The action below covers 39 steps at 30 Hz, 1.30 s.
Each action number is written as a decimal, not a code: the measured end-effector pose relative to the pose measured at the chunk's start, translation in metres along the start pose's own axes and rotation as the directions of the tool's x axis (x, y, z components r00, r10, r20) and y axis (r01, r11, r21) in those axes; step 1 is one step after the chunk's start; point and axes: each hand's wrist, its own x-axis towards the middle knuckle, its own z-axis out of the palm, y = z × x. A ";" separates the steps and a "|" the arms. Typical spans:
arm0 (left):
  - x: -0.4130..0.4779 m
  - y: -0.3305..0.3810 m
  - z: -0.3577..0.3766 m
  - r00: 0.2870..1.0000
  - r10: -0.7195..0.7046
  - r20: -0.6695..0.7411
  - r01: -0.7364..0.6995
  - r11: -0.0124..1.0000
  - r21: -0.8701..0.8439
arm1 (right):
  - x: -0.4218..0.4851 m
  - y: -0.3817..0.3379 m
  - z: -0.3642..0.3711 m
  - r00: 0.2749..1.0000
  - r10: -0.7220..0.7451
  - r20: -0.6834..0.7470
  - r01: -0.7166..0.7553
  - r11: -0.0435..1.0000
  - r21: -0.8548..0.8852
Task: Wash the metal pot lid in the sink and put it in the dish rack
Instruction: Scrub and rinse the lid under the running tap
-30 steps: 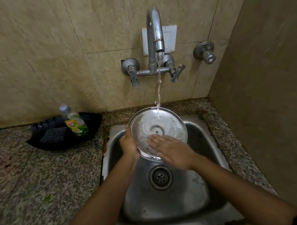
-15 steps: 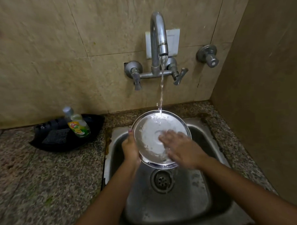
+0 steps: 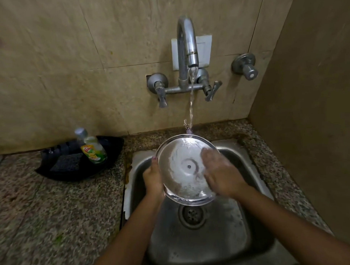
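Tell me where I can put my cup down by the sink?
The widest bare patch is the speckled counter left of the sink, in front of the black tray. A narrow strip lies between sink and right wall. The sink is crowded: left hand, right hand and pot lid.

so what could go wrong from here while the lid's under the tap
1. The wet pot lid is gripped only at its left rim by the left hand. The flat right hand pressing on it could push it loose, and it would drop into the sink.
2. The tap stream lands near the tilted lid's top edge, so water may splash onto the counter.
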 end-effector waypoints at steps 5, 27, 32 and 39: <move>-0.015 -0.007 -0.001 0.967 0.095 0.236 -0.113 0.991 0.067 | 0.068 -0.026 -0.009 0.972 0.146 -0.186 -0.136 0.989 0.064; 0.018 0.033 0.002 0.884 0.244 0.398 -0.330 0.930 0.163 | 0.119 0.012 -0.056 1.000 -0.013 0.010 0.010 0.969 0.248; 0.022 0.032 0.014 0.807 0.285 0.516 -0.470 0.841 0.270 | 0.125 -0.031 -0.054 0.942 -0.333 0.037 0.328 0.940 0.094; 0.017 0.024 -0.006 0.923 0.132 0.360 -0.179 0.979 0.100 | 0.124 0.003 -0.054 0.970 0.241 -0.003 -0.218 0.881 0.420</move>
